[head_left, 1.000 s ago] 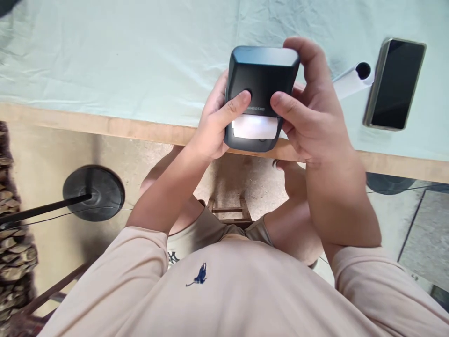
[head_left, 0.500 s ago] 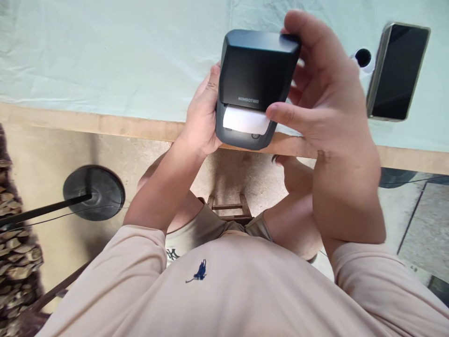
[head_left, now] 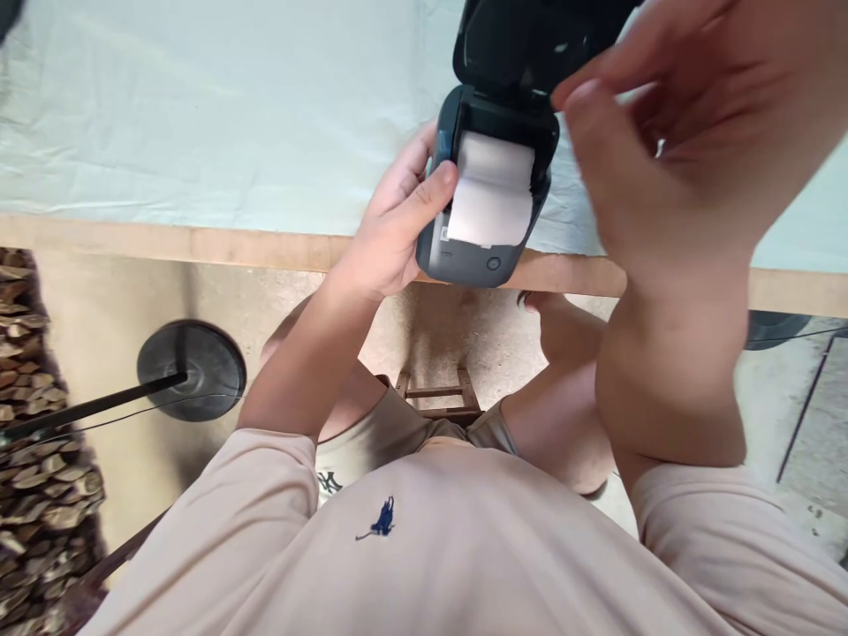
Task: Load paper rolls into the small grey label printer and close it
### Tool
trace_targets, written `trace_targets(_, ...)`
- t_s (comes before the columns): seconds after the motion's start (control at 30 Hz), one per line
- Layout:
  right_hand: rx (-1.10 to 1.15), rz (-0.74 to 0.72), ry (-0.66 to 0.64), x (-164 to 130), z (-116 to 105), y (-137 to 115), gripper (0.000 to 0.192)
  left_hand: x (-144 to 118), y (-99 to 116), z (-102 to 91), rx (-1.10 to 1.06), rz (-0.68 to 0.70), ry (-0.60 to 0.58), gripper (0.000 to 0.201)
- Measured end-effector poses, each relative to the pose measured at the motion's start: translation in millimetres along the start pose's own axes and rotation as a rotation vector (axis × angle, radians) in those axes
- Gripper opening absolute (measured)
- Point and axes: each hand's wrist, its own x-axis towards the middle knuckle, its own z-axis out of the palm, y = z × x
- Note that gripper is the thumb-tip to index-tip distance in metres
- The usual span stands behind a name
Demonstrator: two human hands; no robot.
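Note:
A small dark label printer is held over the table's front edge. Its lid is flipped up, and a white paper roll shows inside. My left hand grips the printer's left side, thumb against the body next to the paper. My right hand is raised and blurred at the upper right, fingers touching the underside of the open lid.
The table wears a pale green cloth with a wooden front edge. Below are a round black stand base with a pole, a wooden stool and a stacked woodpile at left.
The printer's lid went from closed to flipped up, exposing the paper roll. My right hand rose with the lid and now hides the phone and the spare roll.

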Motion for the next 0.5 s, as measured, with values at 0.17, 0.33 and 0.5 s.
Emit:
trace_targets(0.17,-0.532,0.055,-0.253,0,1,-1,0.022,-3,-4,-1.2,0.099,0.050,-0.078,0.038)
trace_targets(0.33,-0.746,0.147,-0.372,0,6,-6,0.040,-5,-5,-5.1,0.159,0.056,-0.085,0.044)
trace_targets(0.5,-0.573,0.085,-0.357,-2,0,-10,0.041,-6,-2,-2.3,0.100,0.014,-0.038,0.035)
